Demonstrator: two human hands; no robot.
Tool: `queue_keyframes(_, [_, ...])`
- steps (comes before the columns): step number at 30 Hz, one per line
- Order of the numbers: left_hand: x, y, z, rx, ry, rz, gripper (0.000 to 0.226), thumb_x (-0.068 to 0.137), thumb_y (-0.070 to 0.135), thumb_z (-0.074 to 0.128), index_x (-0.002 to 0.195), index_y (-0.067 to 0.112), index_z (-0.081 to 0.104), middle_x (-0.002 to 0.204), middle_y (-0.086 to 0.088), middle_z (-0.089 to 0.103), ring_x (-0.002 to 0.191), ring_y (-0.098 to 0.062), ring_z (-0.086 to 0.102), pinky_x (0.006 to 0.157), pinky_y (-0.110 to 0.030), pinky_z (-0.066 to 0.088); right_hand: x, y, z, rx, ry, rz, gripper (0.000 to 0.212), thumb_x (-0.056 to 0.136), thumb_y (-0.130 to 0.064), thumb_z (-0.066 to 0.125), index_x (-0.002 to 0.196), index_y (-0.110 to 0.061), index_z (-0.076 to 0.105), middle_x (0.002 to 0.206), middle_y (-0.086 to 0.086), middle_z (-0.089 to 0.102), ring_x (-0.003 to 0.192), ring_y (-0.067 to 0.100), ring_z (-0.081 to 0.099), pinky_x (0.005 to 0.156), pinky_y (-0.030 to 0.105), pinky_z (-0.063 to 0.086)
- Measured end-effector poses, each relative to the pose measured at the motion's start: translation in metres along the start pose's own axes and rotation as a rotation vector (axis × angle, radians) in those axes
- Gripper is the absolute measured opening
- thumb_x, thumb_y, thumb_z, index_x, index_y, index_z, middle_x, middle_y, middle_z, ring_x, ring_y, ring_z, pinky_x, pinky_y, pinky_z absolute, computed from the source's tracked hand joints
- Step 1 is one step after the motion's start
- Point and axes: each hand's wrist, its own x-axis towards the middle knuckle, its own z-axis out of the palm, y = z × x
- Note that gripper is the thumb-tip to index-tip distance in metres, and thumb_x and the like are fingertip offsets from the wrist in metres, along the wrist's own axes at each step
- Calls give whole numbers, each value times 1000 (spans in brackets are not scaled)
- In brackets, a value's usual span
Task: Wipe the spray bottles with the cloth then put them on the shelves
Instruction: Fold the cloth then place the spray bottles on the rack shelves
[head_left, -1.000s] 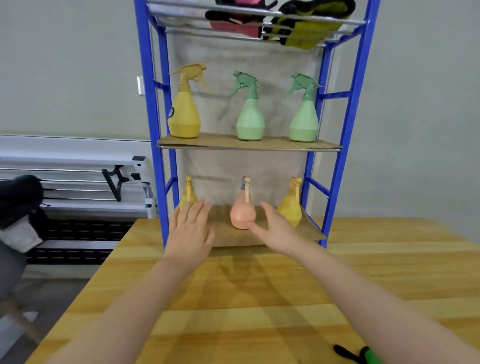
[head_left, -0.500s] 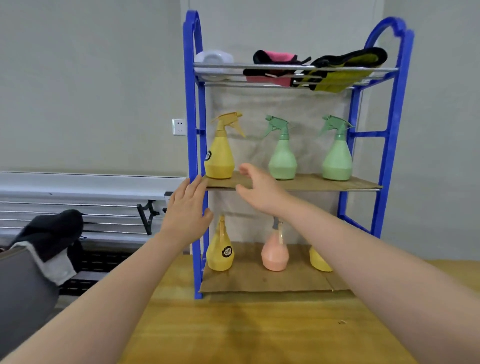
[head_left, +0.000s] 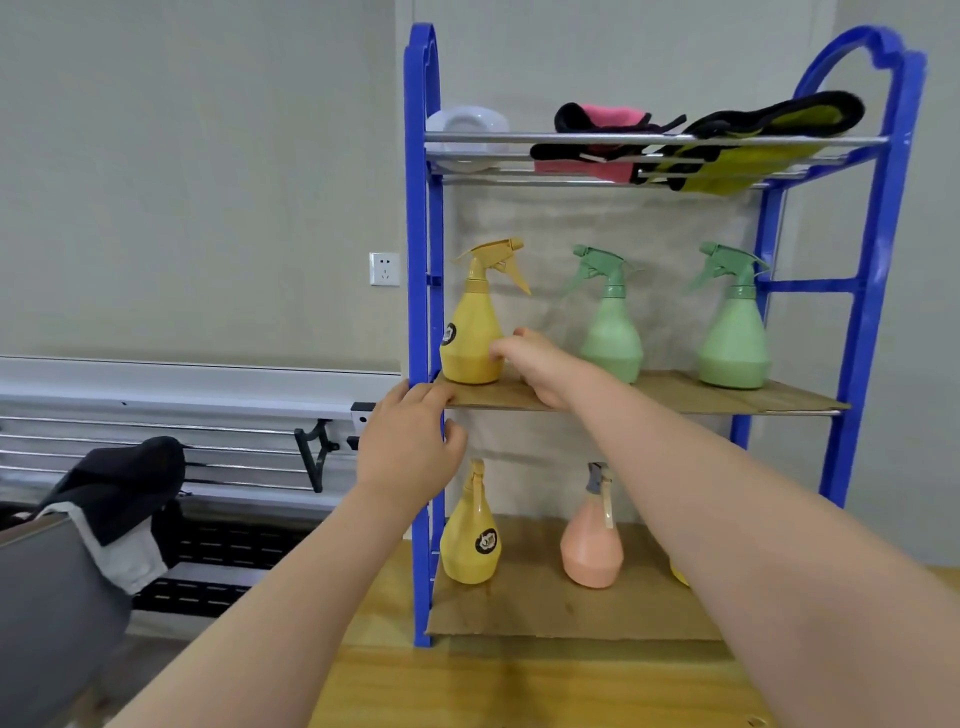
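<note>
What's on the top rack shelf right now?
On the top shelf: a white container, a pink-and-black cloth and a yellow-green-and-black cloth. Rails hide their undersides; nothing else visible.

The tall blue rack frame (head_left: 422, 312) looks like smooth plastic with a light gloss. Its top shelf has shiny metal rods (head_left: 649, 139). The flat brown shelf liner (head_left: 727, 397) on the middle level looks like matt cardboard, and the lower brown liner (head_left: 545, 613) looks the same. The yellow spray bottle (head_left: 471, 338) on the middle level, at 9 o'clock from the two pale green spray bottles (head_left: 612, 338), is matt, smooth plastic, as they are. The pink and black folded cloth (head_left: 597, 122) at 12 o'clock looks soft and fuzzy. The light wooden table top (head_left: 519, 691) shows grain and a slight sheen.
</note>
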Motion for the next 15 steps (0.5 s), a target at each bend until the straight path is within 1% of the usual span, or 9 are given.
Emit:
queue_keyframes(2, [0,-1,1,-11,14,3,36,80,27,42,107,19,64,91,3,65,95,-22,53,85,-36,50,8,0,4,156,19,-26,82,82,-28,62,152,-19,22,143,5,37,125,25,41,98,36,36])
queue_keyframes(4, [-1,-1,1,-25,27,-13,33,81,23,48,109,19,64,95,3,67,100,-23,55,86,-37,50,15,-1,9,247,19,-54,83,81,-31,61,153,-23,20,149,6,34,134,25,36,106,39,31])
queue_keyframes(5, [-2,0,1,-33,30,-25,32,81,20,51,110,19,64,97,3,67,104,-24,55,87,-37,50,18,0,10,262,6,-62,86,76,-35,61,152,-24,23,149,5,35,134,24,36,109,41,30])
queue_keyframes(7, [-4,1,0,-40,13,-48,33,82,18,54,113,20,63,103,4,68,114,-25,54,90,-39,48,24,1,12,269,-23,-70,91,64,-41,62,148,-26,30,147,2,40,133,23,40,108,41,33])
queue_keyframes(8, [-5,2,0,-38,-1,-52,34,83,18,54,115,21,63,107,5,68,118,-25,52,92,-39,48,25,2,13,266,-39,-77,87,65,-40,62,146,-27,33,145,1,44,130,22,43,103,39,36])
queue_keyframes(10, [-4,1,-1,-32,-21,-55,36,84,19,53,118,23,61,111,6,67,122,-24,50,95,-40,47,25,2,15,246,-76,-112,72,75,-31,61,143,-26,38,136,2,52,121,22,51,92,36,42])
queue_keyframes(11, [-4,1,-1,-34,-21,-58,36,84,19,53,118,22,61,111,6,67,121,-23,50,95,-39,47,26,3,16,245,-92,-126,64,80,-26,61,141,-25,40,131,4,55,117,23,53,88,35,44])
queue_keyframes(13, [-3,1,-1,-40,-16,-63,34,83,18,53,116,21,63,109,5,67,116,-22,51,92,-38,47,30,5,16,242,-93,-133,59,82,-24,62,138,-24,42,127,5,58,116,25,55,89,36,46])
queue_keyframes(15, [-4,2,-1,-44,-9,-67,33,82,17,54,114,20,63,106,4,67,115,-23,52,91,-38,48,30,6,16,210,-70,-126,69,77,-31,63,141,-26,38,129,4,54,117,27,53,98,38,45])
